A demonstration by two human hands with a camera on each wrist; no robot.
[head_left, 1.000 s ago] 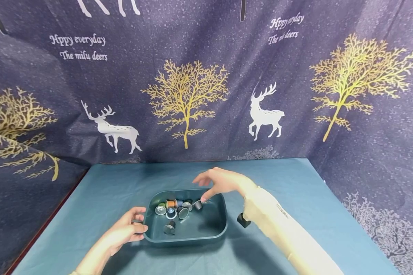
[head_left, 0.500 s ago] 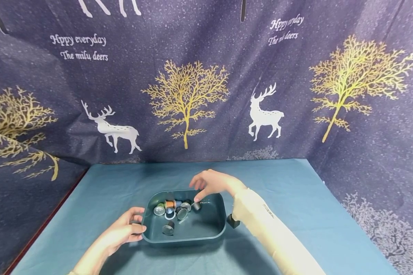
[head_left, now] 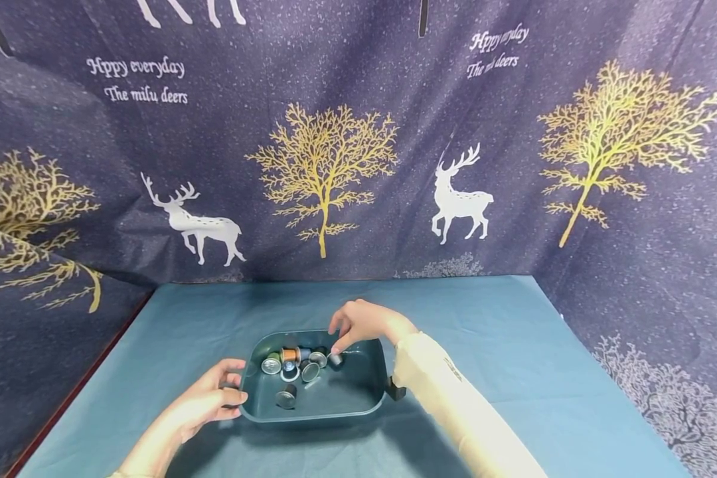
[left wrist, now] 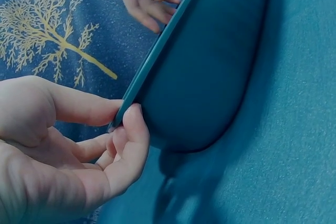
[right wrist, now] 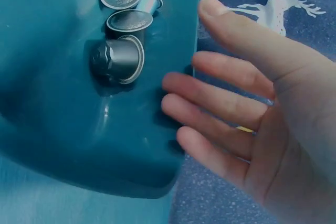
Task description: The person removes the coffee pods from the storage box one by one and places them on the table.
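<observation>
A dark teal plastic tray (head_left: 313,417) with rounded corners stands on the table, several coffee capsules lying inside. My left hand (head_left: 210,393) holds its left end; in the left wrist view the thumb and fingers (left wrist: 137,129) pinch the rim. Over the far right part of the tray hovers my right hand (head_left: 366,322), fingers relaxed and holding nothing. Just below its thumb lies a dark grey capsule (right wrist: 118,60) on its side. An orange capsule (head_left: 289,354), a green one (head_left: 271,364) and others cluster to the left. Another dark capsule (head_left: 286,397) lies apart near the front.
A teal cloth (head_left: 478,312) covers the table. Behind it hangs a dark blue curtain (head_left: 364,86) printed with deer and trees. A small black block (head_left: 396,390) shows at the right wrist, beside the tray's right end.
The tray, with its capsules, has shifted slightly left together with my left hand. My right hand has moved left and a little lower, closer over the capsules.
</observation>
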